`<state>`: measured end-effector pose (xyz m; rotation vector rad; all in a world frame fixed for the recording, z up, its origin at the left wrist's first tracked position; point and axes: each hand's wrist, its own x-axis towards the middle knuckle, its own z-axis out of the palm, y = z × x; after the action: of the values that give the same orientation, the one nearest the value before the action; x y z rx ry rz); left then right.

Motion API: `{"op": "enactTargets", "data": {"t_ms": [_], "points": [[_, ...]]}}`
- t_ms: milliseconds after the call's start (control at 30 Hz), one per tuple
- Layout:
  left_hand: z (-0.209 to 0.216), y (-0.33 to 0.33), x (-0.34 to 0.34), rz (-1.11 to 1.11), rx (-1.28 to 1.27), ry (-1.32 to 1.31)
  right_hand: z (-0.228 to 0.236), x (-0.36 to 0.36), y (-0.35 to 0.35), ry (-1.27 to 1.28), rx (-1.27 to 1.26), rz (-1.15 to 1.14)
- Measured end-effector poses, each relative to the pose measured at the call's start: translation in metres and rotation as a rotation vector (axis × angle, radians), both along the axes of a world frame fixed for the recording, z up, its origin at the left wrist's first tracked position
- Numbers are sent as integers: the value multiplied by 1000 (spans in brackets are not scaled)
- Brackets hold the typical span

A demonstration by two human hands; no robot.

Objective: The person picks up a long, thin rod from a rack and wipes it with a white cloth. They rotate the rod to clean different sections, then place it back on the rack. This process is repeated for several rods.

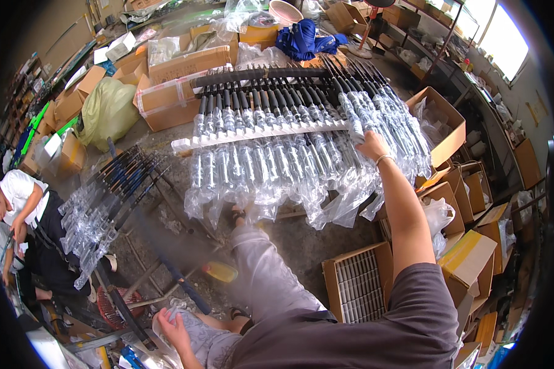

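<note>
My right hand point(373, 146) reaches out and is closed on a plastic-wrapped fishing rod point(356, 128) by the right end of a white notched strip point(258, 134). A row of fishing rods point(283, 161) rests side by side along that strip, their black grips pointing away and clear plastic sleeves over the near ends. More wrapped rods point(397, 126) lie heaped at the row's right side. Down by my left thigh hangs my left hand point(176, 332), its fingers loosely apart and nothing seen in them. Plastic film lies beside it.
A second bunch of wrapped rods point(98, 212) leans on a stand at left, near a person in a white top point(21, 194). Cardboard boxes point(188, 67) stand behind the row. An open carton with dividers point(360, 283) sits right of my leg. A yellow bottle point(220, 271) lies on the floor.
</note>
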<state>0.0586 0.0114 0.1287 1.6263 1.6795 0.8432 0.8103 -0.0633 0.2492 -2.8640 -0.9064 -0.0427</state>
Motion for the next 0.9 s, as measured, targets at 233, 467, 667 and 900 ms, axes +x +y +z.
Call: {"op": "enactTargets", "data": {"t_ms": [233,467,667,900], "points": [[2,-2,7,-9,-29,0,4,-12,5,-90,-59,-2],[1,-5,8,1,-33,-18,7,-11,1,-62,-63,-21],[-3,-5,6,-3,-44,-42,8,-11,0,-62,-28,-23],[-1,-4,7,1,-56,-21,0,-2,-1,-54,-39,-20]]}}
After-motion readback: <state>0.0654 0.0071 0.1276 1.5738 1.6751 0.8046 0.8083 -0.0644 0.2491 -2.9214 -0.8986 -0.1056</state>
